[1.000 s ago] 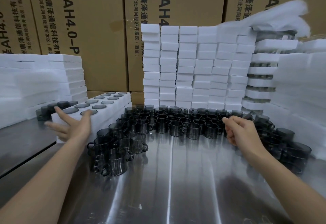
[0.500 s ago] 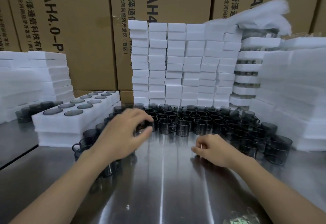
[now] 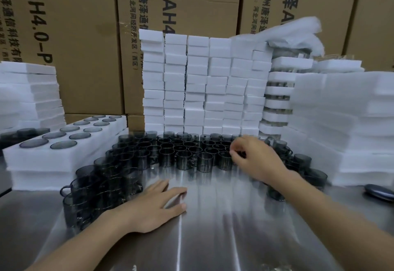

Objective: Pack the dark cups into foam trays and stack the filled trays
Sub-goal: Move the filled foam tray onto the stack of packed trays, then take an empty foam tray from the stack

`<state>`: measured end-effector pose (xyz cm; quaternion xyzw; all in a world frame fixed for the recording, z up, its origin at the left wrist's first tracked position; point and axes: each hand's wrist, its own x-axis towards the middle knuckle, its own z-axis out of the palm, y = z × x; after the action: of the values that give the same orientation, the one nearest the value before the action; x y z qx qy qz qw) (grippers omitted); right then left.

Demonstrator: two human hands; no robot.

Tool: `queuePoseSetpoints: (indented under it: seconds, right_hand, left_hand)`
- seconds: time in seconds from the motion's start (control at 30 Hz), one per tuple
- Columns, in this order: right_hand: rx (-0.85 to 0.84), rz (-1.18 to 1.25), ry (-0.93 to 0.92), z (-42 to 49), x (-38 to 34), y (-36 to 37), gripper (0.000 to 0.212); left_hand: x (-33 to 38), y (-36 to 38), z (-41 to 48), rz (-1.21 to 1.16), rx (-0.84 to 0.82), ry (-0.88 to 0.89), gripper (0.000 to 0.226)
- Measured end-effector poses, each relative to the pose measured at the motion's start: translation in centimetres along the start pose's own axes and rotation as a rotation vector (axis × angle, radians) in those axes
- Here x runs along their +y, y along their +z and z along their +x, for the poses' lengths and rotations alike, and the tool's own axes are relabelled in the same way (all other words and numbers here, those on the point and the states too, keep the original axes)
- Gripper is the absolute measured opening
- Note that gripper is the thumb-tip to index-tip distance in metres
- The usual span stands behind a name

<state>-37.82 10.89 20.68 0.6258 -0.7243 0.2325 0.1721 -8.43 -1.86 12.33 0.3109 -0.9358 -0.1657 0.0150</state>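
Many dark see-through cups [image 3: 181, 152] stand packed together on the steel table [image 3: 213, 232], curving from the near left round to the right. At the left lies a white foam tray [image 3: 42, 161] with dark cups sunk in its holes, resting on another foam layer. My left hand [image 3: 153, 204] lies flat on the table beside the near-left cups, fingers straight, holding nothing. My right hand [image 3: 255, 159] reaches over the front row at centre right, and its curled fingers and thumb pinch the rim of one dark cup there.
Tall stacks of white foam blocks [image 3: 191, 89] rise behind the cups. More foam stacks stand at the right [image 3: 341, 121] and the far left [image 3: 32, 91]. Cardboard boxes [image 3: 74, 36] form the back wall. A dark oval object [image 3: 379, 191] lies at the right edge.
My left hand has come down from above the left cups to lie flat on the table. My right hand has left the table and reached forward onto the cups at centre right.
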Motion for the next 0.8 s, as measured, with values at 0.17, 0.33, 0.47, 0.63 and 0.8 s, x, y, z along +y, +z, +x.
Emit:
queuePoseSetpoints:
  seconds: [0.17,0.33,0.47,0.63,0.8]
  right_hand:
    - [0.191,-0.512,0.17,4.6,6.5,-11.0,0.045]
    - [0.323,-0.762,0.493,5.7,13.8,-20.3,0.064]
    - [0.184,-0.707,0.756,5.4,18.7,-22.8,0.064]
    - [0.206,-0.685,0.604,5.0,19.4,-22.8,0.031]
    - [0.401,-0.744,0.029,6.2,8.5,-20.4,0.04]
  left_hand:
    - [-0.1,0.1,0.5,0.054,-0.016,-0.012,0.078]
    - [-0.1,0.1,0.6,0.072,-0.018,-0.019,0.078]
    - [0.2,-0.1,0.4,0.081,-0.02,-0.019,0.076]
    - [0.7,-0.5,-0.2,0.08,-0.023,-0.007,0.074]
    - [1.0,-0.8,-0.5,0.091,-0.032,-0.012,0.074]
